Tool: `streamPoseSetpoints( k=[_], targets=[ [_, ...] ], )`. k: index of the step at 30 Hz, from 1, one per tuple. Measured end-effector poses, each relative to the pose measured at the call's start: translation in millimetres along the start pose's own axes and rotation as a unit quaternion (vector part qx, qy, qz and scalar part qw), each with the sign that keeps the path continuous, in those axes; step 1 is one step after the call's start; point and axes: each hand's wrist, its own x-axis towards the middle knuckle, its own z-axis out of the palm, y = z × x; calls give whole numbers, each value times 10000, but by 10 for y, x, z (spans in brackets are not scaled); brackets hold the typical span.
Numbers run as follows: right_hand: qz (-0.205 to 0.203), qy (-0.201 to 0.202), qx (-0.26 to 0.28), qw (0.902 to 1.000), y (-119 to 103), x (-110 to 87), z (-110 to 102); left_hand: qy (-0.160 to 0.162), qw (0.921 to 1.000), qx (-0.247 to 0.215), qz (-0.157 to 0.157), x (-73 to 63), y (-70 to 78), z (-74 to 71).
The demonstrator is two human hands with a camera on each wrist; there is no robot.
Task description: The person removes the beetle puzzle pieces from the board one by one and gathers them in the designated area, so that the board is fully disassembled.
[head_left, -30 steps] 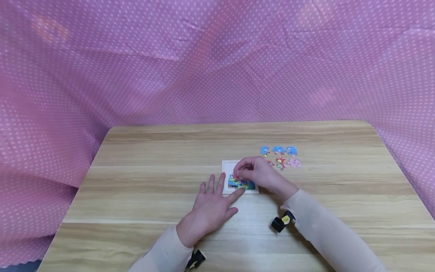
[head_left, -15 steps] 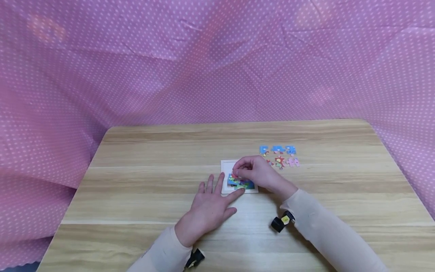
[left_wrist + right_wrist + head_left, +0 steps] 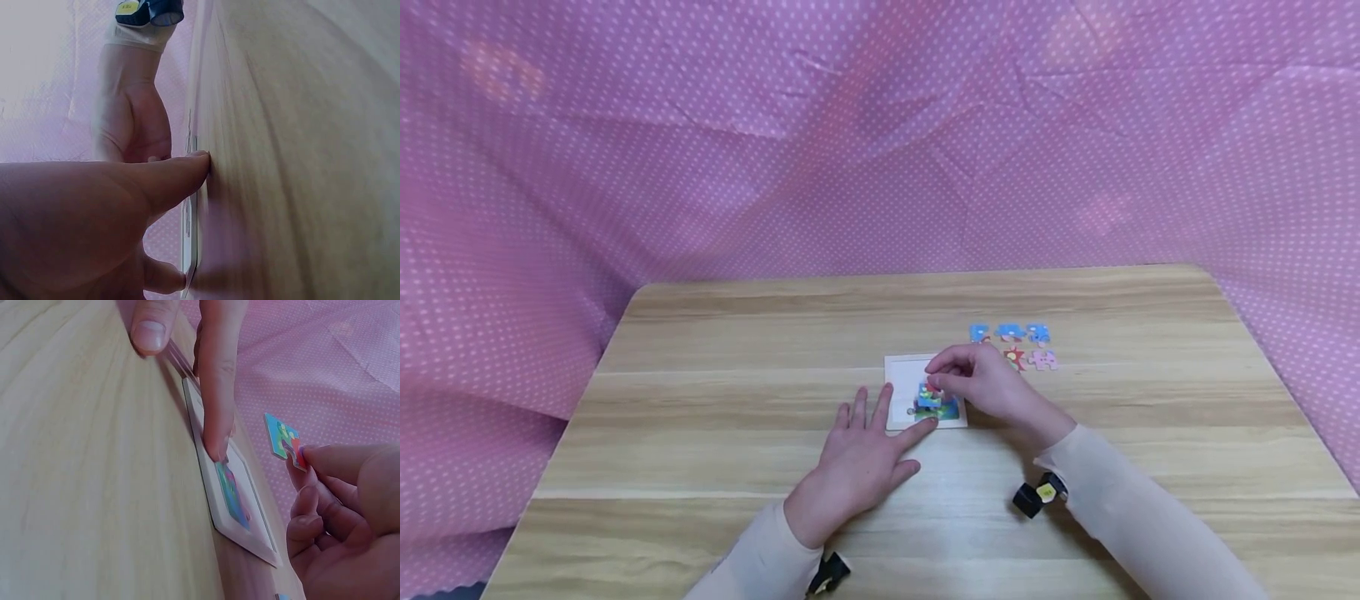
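Note:
A small white puzzle tray (image 3: pixel 902 371) lies on the table, with joined green and blue puzzle pieces (image 3: pixel 230 494) along its near side. My left hand (image 3: pixel 859 473) rests with fingers spread; its index fingertip touches the tray's near edge and another fingertip its left edge. Above the tray, my right hand (image 3: pixel 983 379) pinches a puzzle piece (image 3: pixel 281 437) between thumb and index finger. That piece is blue, green and red, and in the right wrist view it is raised off the tray. In the left wrist view, the tray (image 3: pixel 190 237) appears edge-on behind my left thumb.
Several loose puzzle pieces (image 3: pixel 1038 334) lie in two rows behind and right of the tray, partly hidden by my right hand. The wooden table (image 3: pixel 715 375) ends at a pink dotted cloth (image 3: pixel 880 167). Black wrist cameras sit beneath both sleeves.
My right hand has moved slightly right with the pinched puzzle piece, which now appears nearer the tray's middle and uncovers more of its left side. The left hand stays on the tray.

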Motion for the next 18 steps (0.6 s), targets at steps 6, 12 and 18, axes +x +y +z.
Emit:
streamPoseSetpoints(
  k=[6,12,18],
  targets=[
    [69,92,-48,9999,32,-51,-33,173,9998,-94,65,20,-30,88],
    [103,111,-125,9998,43,-104,-73,110,9999,-111,33,12,-15,90],
    [63,143,-281,9995,61,-149,-103,168,9998,-112,29,30,-22,119]
  ],
)
